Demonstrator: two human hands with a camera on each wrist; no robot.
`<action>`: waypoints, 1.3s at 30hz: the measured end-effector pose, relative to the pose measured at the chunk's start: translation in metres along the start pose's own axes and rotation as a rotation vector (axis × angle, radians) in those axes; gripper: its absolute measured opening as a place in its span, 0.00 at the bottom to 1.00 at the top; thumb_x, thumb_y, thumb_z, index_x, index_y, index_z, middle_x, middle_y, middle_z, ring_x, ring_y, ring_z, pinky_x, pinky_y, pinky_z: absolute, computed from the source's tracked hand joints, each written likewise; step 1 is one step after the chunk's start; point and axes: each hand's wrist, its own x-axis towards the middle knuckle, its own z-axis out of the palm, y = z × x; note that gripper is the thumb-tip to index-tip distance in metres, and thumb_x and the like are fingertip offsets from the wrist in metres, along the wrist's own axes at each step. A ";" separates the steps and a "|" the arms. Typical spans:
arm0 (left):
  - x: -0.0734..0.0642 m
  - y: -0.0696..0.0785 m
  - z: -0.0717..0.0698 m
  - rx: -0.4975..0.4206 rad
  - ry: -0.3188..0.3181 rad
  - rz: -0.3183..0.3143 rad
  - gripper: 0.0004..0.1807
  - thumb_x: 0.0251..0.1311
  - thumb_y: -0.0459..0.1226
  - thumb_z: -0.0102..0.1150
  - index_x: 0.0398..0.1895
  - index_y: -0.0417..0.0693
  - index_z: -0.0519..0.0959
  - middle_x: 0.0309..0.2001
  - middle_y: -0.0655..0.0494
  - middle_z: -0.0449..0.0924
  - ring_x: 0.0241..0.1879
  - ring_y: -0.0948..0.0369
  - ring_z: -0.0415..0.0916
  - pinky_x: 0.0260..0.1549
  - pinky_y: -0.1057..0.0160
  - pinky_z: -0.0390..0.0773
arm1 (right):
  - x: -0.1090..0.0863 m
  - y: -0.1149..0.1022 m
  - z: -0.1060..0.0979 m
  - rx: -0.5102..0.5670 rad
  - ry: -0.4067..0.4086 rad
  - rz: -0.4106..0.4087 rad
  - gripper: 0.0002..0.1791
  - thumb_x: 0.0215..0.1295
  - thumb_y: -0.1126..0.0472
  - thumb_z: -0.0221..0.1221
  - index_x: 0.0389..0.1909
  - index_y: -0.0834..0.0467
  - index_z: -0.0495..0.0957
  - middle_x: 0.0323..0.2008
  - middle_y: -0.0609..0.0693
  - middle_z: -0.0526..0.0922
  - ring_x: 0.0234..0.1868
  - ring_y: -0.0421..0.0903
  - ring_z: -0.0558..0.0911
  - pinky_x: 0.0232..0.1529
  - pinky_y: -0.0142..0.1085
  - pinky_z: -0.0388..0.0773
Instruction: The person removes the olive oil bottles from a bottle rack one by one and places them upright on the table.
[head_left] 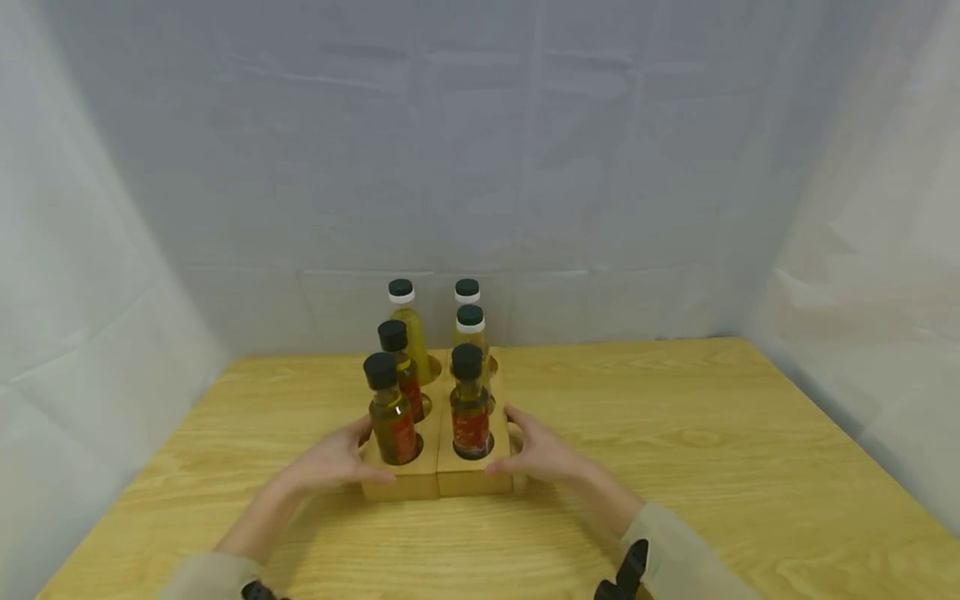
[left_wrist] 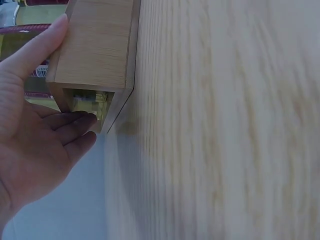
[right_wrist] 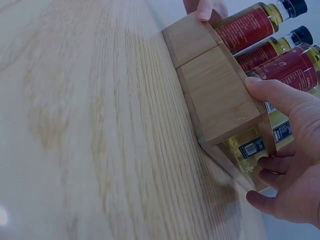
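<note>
Two wooden bottle racks stand side by side on the table. My left hand grips the outer side of the left rack, thumb at its front edge and fingers at the open end. On the other side my right hand holds the right rack in the same way. The left rack bears two black-capped bottles with red labels, the front one nearest me, and a dark-green-capped oil bottle behind. In the right rack a black-capped bottle stands before two dark-green-capped ones, partly hidden.
The wood-grained table extends to both sides of the racks. A pale sheet hangs behind the table, with more sheeting at the left and right. Both racks have open ends, where bottle glass shows inside.
</note>
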 end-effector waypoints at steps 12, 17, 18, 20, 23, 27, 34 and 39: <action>0.013 0.013 0.019 0.011 -0.005 0.003 0.58 0.40 0.49 0.73 0.72 0.41 0.50 0.65 0.33 0.58 0.63 0.39 0.57 0.57 0.41 0.61 | -0.019 0.010 -0.019 -0.006 0.015 0.014 0.56 0.49 0.51 0.70 0.70 0.68 0.46 0.69 0.65 0.51 0.67 0.63 0.54 0.61 0.57 0.58; 0.017 0.016 0.026 0.016 0.002 0.005 0.58 0.40 0.49 0.74 0.71 0.41 0.51 0.64 0.33 0.60 0.62 0.40 0.60 0.57 0.42 0.63 | -0.025 0.015 -0.025 -0.006 0.015 0.014 0.57 0.49 0.50 0.70 0.70 0.68 0.45 0.69 0.66 0.50 0.67 0.64 0.54 0.60 0.57 0.59; 0.017 0.017 0.028 0.020 0.005 0.006 0.58 0.40 0.49 0.74 0.71 0.40 0.51 0.63 0.33 0.61 0.61 0.40 0.61 0.57 0.42 0.63 | -0.026 0.016 -0.026 -0.007 0.016 0.014 0.57 0.49 0.50 0.70 0.70 0.68 0.45 0.69 0.66 0.50 0.67 0.64 0.54 0.60 0.58 0.59; 0.018 0.019 0.031 0.024 0.009 0.004 0.58 0.39 0.48 0.74 0.71 0.39 0.51 0.63 0.32 0.61 0.61 0.40 0.61 0.57 0.43 0.63 | -0.028 0.017 -0.028 -0.013 0.016 0.012 0.56 0.49 0.50 0.70 0.70 0.68 0.46 0.69 0.66 0.51 0.67 0.64 0.54 0.61 0.58 0.58; 0.020 0.022 0.035 0.028 0.008 0.006 0.59 0.39 0.48 0.74 0.71 0.38 0.49 0.63 0.31 0.61 0.61 0.40 0.61 0.56 0.43 0.64 | -0.032 0.019 -0.032 -0.027 0.016 0.013 0.56 0.49 0.50 0.70 0.70 0.68 0.46 0.68 0.66 0.52 0.67 0.64 0.53 0.61 0.58 0.57; 0.022 0.028 0.039 0.032 0.003 0.003 0.61 0.39 0.50 0.74 0.71 0.37 0.47 0.63 0.31 0.60 0.61 0.39 0.61 0.56 0.43 0.64 | -0.036 0.020 -0.037 -0.020 0.017 0.026 0.56 0.49 0.51 0.70 0.70 0.68 0.45 0.68 0.67 0.51 0.67 0.64 0.53 0.61 0.60 0.54; 0.020 0.034 0.042 0.054 -0.002 -0.028 0.61 0.40 0.51 0.73 0.70 0.33 0.46 0.63 0.29 0.60 0.60 0.39 0.61 0.56 0.43 0.65 | -0.040 0.021 -0.037 -0.031 0.014 0.025 0.58 0.49 0.49 0.69 0.70 0.69 0.43 0.69 0.67 0.50 0.68 0.64 0.51 0.63 0.59 0.52; 0.017 0.041 0.042 0.026 -0.012 -0.061 0.61 0.41 0.53 0.71 0.70 0.32 0.46 0.64 0.29 0.58 0.61 0.38 0.60 0.56 0.43 0.65 | -0.039 0.021 -0.037 -0.011 0.052 0.016 0.57 0.51 0.48 0.68 0.70 0.68 0.43 0.69 0.67 0.50 0.68 0.64 0.51 0.62 0.59 0.53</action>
